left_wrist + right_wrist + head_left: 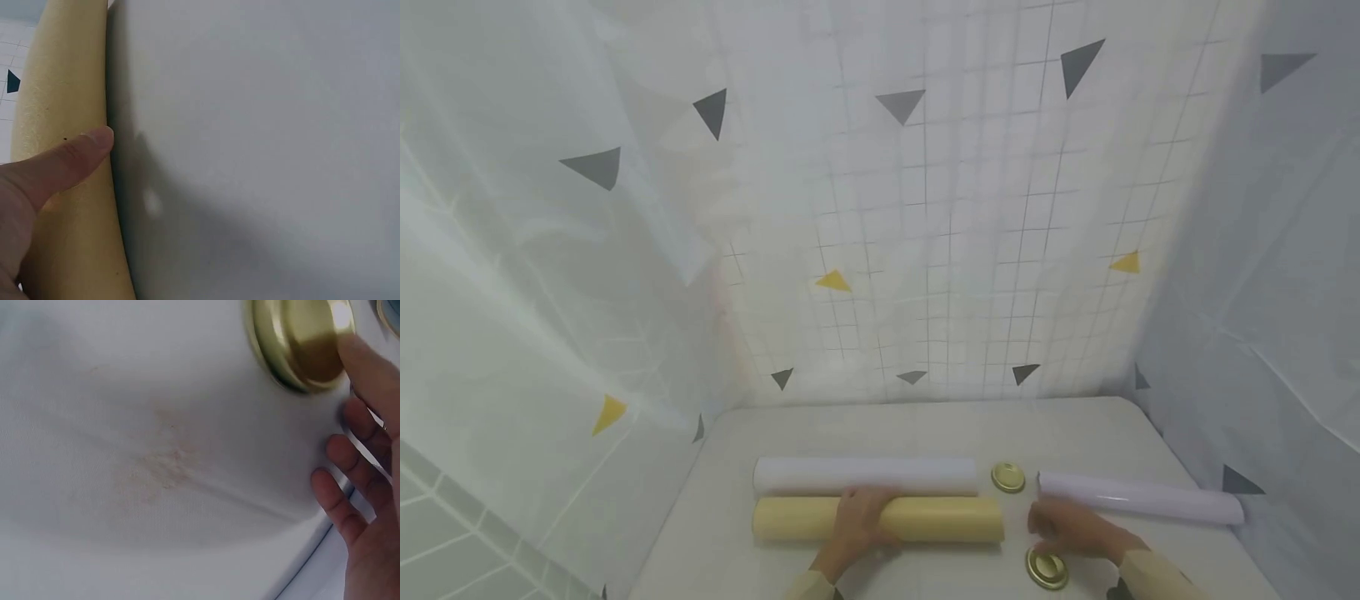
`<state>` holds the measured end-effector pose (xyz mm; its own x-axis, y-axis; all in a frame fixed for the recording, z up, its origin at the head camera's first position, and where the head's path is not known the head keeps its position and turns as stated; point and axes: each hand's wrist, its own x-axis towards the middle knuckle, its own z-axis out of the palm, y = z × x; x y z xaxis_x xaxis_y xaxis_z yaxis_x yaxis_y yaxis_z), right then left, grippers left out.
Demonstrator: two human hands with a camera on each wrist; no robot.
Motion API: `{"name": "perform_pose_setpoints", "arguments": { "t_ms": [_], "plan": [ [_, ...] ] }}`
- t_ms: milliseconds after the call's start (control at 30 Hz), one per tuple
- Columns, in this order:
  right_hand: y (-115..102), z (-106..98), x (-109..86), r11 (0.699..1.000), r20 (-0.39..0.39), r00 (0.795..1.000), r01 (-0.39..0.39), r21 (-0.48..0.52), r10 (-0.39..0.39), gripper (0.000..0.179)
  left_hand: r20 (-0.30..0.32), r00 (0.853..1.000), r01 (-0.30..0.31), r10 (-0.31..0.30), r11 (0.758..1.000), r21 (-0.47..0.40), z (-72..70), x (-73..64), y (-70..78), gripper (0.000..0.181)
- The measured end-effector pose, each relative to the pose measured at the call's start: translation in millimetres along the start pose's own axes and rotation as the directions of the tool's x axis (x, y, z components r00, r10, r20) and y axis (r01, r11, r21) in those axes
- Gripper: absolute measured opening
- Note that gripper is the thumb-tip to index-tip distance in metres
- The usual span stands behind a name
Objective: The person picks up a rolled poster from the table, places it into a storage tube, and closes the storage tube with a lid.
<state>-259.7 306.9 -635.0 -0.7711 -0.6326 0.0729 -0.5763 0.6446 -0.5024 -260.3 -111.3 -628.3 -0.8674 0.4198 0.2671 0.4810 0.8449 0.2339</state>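
My left hand (860, 523) grips a long yellow tube (947, 520) around its middle, fingers over the far side. In the left wrist view the thumb (69, 162) lies across the tube (69, 81). Just behind it lies a white tube (910, 475), parallel and close. My right hand (1075, 530) hovers by a round gold lid (1047, 569), its fingers loosely bent and holding nothing. In the right wrist view the thumb overlaps the edge of the lid (300, 344); whether it touches cannot be told.
Behind the right hand lies a thinner pale tube (1150, 497), slightly angled. A second gold lid (1008, 477) rests flat between the tubes. Everything stands on a white table (925, 429), enclosed by pale sheets with triangle prints (901, 107) at the back and sides.
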Motion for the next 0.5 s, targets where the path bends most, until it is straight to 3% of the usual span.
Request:
{"name": "perform_pose_setpoints", "arguments": {
  "t_ms": [100, 233, 500],
  "plan": [
    [-0.1, 0.8, -0.3, 1.000, -0.016, 1.000, -0.015, -0.017, 0.015, 0.018, -0.015, 1.000, -0.001, 0.001, 1.000, 0.013, 3.3, -0.1, -0.5, 0.080],
    [0.3, 1.8, 0.8, 0.999, -0.053, 0.998, 0.027, -0.029, -0.029, 0.013, -0.034, 0.999, 0.007, -0.006, 1.000, 0.025, 6.5, -0.3, -1.1, 0.080],
    [3.4, -2.7, -2.1, 0.997, -0.038, 0.998, 0.055, 0.059, -0.052, 0.025, -0.011, 1.000, 0.026, -0.026, 1.000, 0.015, 0.9, -0.2, 2.6, 0.079]
  ]
}}
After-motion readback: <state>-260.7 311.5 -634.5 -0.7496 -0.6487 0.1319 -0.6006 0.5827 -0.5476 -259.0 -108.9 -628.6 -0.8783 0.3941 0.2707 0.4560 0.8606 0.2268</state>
